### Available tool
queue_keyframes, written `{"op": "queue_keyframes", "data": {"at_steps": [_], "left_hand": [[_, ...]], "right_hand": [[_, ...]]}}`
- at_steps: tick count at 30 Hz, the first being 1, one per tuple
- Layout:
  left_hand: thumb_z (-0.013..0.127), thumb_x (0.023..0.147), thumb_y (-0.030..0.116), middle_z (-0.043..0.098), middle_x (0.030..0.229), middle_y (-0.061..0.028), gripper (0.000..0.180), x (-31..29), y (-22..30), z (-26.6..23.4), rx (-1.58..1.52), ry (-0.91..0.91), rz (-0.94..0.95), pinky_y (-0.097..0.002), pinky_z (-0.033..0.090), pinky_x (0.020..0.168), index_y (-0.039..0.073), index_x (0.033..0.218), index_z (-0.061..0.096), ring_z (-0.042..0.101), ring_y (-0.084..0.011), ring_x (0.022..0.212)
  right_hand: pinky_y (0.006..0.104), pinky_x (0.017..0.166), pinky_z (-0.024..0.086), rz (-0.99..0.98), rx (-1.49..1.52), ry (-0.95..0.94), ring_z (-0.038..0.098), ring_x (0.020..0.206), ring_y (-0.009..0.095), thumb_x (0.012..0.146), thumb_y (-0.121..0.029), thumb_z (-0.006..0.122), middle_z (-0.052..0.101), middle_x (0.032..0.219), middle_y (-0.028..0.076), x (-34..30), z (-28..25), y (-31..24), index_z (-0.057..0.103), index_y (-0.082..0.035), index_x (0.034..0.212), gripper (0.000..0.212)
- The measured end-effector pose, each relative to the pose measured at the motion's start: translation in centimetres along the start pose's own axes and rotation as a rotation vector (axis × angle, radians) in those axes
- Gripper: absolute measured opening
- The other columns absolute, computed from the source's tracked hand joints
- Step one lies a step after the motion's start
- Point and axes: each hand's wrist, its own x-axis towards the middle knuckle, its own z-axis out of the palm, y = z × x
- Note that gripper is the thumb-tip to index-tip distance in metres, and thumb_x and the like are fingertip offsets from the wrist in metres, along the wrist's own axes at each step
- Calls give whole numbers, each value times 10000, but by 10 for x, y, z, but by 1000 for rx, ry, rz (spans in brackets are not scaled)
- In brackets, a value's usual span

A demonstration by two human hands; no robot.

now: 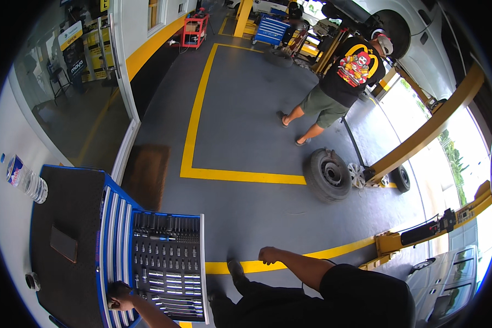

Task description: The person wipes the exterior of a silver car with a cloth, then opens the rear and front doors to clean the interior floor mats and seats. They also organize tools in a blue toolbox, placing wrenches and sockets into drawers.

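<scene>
A blue tool cabinet (103,240) with a black top stands at my left. One of its drawers (203,246) is pulled out, with rows of sockets (168,250), extension-like bars and wrenches (177,302) in fitted black trays. A screwdriver with a blue part (161,238) lies among the sockets. My left hand (120,297) rests at the cabinet's drawer fronts, beside the near left corner of the pulled-out drawer. Its fingers look curled, but shade hides what they grip. My right hand (269,255) is held out over the floor, loosely closed, with nothing visible in it.
On the cabinet top lie a phone (64,244) and a water bottle (27,180). A wheel (329,174) stands on the floor ahead, near a yellow lift post (429,123). Another person (344,82) faces a raised vehicle. A doormat (146,175) lies by the glass door.
</scene>
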Motion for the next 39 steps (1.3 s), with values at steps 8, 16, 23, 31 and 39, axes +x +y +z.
{"op": "queue_keyframes", "data": {"at_steps": [8, 16, 23, 31, 39], "left_hand": [[804, 907, 165, 742, 1167, -140, 352, -108, -40, 127, 269, -147, -434, -393, 649, 877, 14, 1210, 705, 740, -263, 993], [757, 952, 280, 726, 1023, -72, 381, -147, 45, 83, 1016, -1119, -1063, -378, 598, 748, 37, 1220, 637, 722, -195, 870], [541, 1058, 446, 737, 974, -126, 469, -147, 223, -75, 953, -663, -1400, -341, 569, 691, 12, 1195, 656, 712, -236, 791], [331, 1083, 565, 654, 879, -143, 646, -165, 321, -112, 650, -715, -1556, -309, 399, 479, 2, 1209, 622, 525, -195, 570], [608, 1036, 396, 723, 1105, -124, 504, -270, 327, -54, 906, -913, -1210, -370, 606, 871, 19, 1368, 573, 733, -245, 929]], "right_hand": [[434, 766, 621, 24, -114, 14, 763, 983, 320, 1051, -176, 504, 741, 1168, 205, -8, -10, 11, 663, 32, 1167, 286], [403, 706, 578, 57, 196, 90, 711, 772, 239, 1025, -263, 640, 734, 951, 119, -12, -15, 14, 640, -74, 1191, 252], [371, 689, 569, 11, 169, 68, 696, 753, 186, 1042, -264, 614, 745, 945, 94, -17, -38, -9, 635, -87, 1181, 225], [403, 780, 566, 34, 306, 107, 693, 824, 211, 1050, -267, 600, 721, 971, 90, -25, -76, 28, 617, -92, 1164, 209], [378, 676, 570, -7, 365, 117, 704, 749, 203, 1046, -263, 605, 746, 945, 84, -25, -77, 124, 642, -91, 1163, 212]]}}
